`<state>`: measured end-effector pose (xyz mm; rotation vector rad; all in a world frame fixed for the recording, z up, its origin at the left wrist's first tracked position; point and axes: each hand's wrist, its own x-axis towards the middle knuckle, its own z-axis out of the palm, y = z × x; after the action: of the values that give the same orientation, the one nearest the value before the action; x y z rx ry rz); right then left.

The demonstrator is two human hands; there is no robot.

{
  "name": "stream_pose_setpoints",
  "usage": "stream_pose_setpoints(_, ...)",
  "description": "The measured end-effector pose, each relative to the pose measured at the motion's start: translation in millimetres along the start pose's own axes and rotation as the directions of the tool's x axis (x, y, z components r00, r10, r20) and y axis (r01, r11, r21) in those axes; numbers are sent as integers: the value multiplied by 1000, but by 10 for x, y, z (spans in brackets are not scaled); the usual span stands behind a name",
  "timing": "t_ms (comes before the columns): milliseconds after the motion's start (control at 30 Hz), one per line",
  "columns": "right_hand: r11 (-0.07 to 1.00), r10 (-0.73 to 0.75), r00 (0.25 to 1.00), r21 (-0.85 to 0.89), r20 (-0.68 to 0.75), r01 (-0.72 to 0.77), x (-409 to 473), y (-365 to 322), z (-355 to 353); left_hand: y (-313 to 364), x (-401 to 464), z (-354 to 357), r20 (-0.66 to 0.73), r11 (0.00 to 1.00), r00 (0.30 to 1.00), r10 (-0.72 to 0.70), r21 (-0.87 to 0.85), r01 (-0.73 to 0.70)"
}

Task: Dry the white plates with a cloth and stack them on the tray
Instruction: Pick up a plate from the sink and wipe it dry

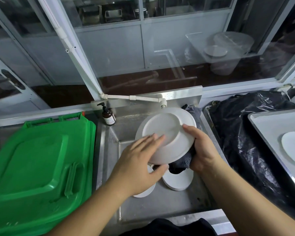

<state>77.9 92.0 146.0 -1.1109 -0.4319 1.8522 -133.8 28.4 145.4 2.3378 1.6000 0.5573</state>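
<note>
Head view: right hand [203,149] grips plate [169,133] and cloth [182,161], left hand [140,160] spread flat on it.

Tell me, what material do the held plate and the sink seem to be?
Held plate: probably glazed ceramic, possibly melamine; it is smooth, white and opaque with a raised foot ring. Sink: stainless steel by its brushed grey sheen and folded edges.
</note>
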Motion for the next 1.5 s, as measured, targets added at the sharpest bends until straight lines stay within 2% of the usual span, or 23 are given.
stream_pose_setpoints(33,1000,-5,1000,14,10,5,-3,-9,-23,-54,-15,-3,-25,991,997,-79,-107,75)
stream_pose_setpoints(67,999,-2,1000,34,23,2,-4,-12,-44,-101,-10,-10,-58,942,974,-221,-271,197)
stream_pose_setpoints(100,999,6,999,45,38,-8,-9,-13,-53,-129,12,-39,-39,800,909,-415,-492,344)
stream_pose_setpoints(133,999,18,998,43,54,-21,-17,-8,-60,-135,55,-78,80,519,806,-587,-727,450)
stream_pose_setpoints(167,999,34,997,32,67,-36,-20,1,-64,-159,89,-80,266,185,723,-637,-859,478)
stream_pose_setpoints(200,999,50,996,18,75,-51,-22,15,-64,-202,104,-63,420,-81,695,-583,-882,465)
stream_pose_setpoints(233,998,67,994,5,85,-68,-24,32,-55,-237,109,-49,494,-236,691,-527,-867,439)
stream_pose_setpoints(267,997,81,992,1,92,-81,-31,48,-40,-258,99,-26,509,-311,695,-507,-861,403)
stream_pose_setpoints(300,996,88,992,7,96,-89,-37,62,-26,-258,88,-9,501,-344,691,-521,-864,367)
stream_pose_setpoints(433,997,42,997,66,69,-47,-18,97,-17,-252,55,3,461,-385,676,-574,-881,274)
stream_pose_setpoints(567,976,52,996,208,73,-66,-10,70,-111,-357,7,-69,396,-351,698,-597,-911,216)
stream_pose_setpoints(667,957,62,991,274,120,-93,-20,-5,-235,-408,-39,-113,406,-359,690,-599,-907,221)
stream_pose_setpoints(800,970,133,974,177,184,-166,-12,-50,-308,-383,-31,-107,411,-348,697,-587,-906,241)
stream_pose_setpoints(867,992,103,969,52,223,-118,4,-48,-298,-365,-12,-108,412,-341,707,-575,-906,250)
stream_pose_setpoints(967,990,22,979,-140,200,7,47,-33,-271,-349,15,-122,411,-333,726,-551,-906,260)
stream_pose_setpoints(1067,973,17,984,-228,178,24,90,-29,-244,-344,22,-122,427,-338,733,-530,-899,279)
stream_pose_setpoints(1200,970,-23,998,-238,65,38,123,-21,-185,-324,33,-133,483,-307,730,-484,-875,375)
stream_pose_setpoints(1300,972,-59,998,-231,-29,51,155,66,-103,-251,74,-126,437,-259,710,-552,-899,353)
stream_pose_setpoints(1367,984,-33,997,-179,-77,19,169,93,-70,-181,107,-117,393,-237,701,-594,-919,315)
stream_pose_setpoints(1433,996,18,999,-82,-28,-20,155,76,-74,-131,128,-132,365,-241,703,-611,-931,274)
stream_pose_setpoints(1500,999,-11,999,-40,50,13,142,67,-104,-95,142,-163,352,-246,706,-615,-936,252)
